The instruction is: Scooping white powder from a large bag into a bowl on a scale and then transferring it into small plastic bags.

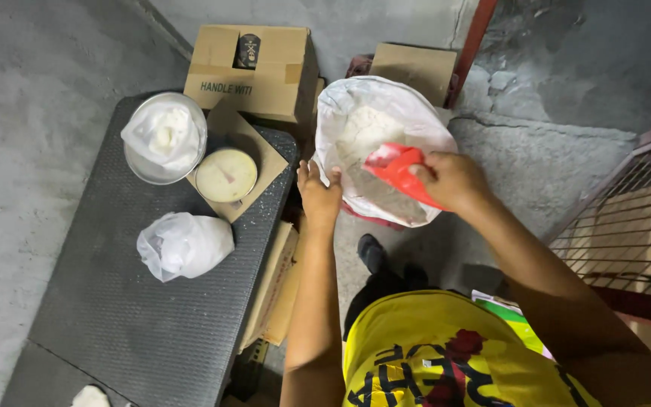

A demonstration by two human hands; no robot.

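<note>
On the dark textured tabletop (137, 316) sit a tied white plastic bag (184, 244), a metal bowl holding a filled bag (164, 138), and a round scale (226, 174). The left hand (319, 194) grips the rim of the large white sack of powder (374, 143); the right hand (452, 179) clasps a red plastic scoop (397, 169) inside it.

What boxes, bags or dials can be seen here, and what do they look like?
Brown cardboard box: behind the dark platform, dark print on its side.
Second brown box: behind the sack, plain flap.
Large white sack: floor, open, pale powder inside; left hand holds its rim, right hand dips a red scoop.
Round cream dial: on the platform.
Tied white bag: platform, crumpled.
</note>
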